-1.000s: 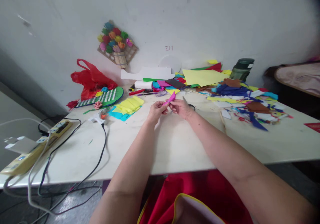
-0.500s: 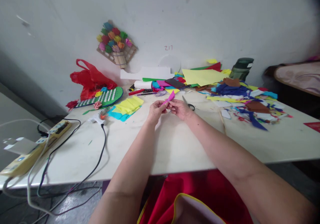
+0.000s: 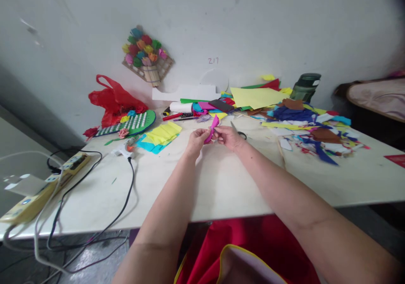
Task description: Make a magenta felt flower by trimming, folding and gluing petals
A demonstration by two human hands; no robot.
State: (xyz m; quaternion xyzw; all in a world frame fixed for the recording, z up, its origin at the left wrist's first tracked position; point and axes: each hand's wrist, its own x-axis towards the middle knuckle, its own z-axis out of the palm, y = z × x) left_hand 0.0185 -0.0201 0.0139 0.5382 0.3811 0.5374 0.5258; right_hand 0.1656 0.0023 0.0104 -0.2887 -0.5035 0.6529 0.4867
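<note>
A magenta strip of paper (image 3: 214,123), narrowed at its middle as if twisted, stands up between my hands over the middle of the table. My left hand (image 3: 198,140) pinches its lower part between thumb and fingers. From the other side, the closed fingertips of my right hand (image 3: 228,138) grip it near the narrow middle; their exact contact is small and hard to see. Just beyond my right hand lie scissors (image 3: 241,135) with black handles, partly hidden by that hand.
Yellow sheets (image 3: 163,133) lie on blue ones to the left. Coloured scraps (image 3: 325,136) are heaped right, near a green bottle (image 3: 306,87). Pens (image 3: 186,117) lie behind my hands. A power strip (image 3: 47,187) with cables and a red bag (image 3: 114,100) are at left.
The magenta strip has turned more upright, and its lower part now shows below the narrow middle. My fingers have shifted slightly on it; my arms have barely moved.
</note>
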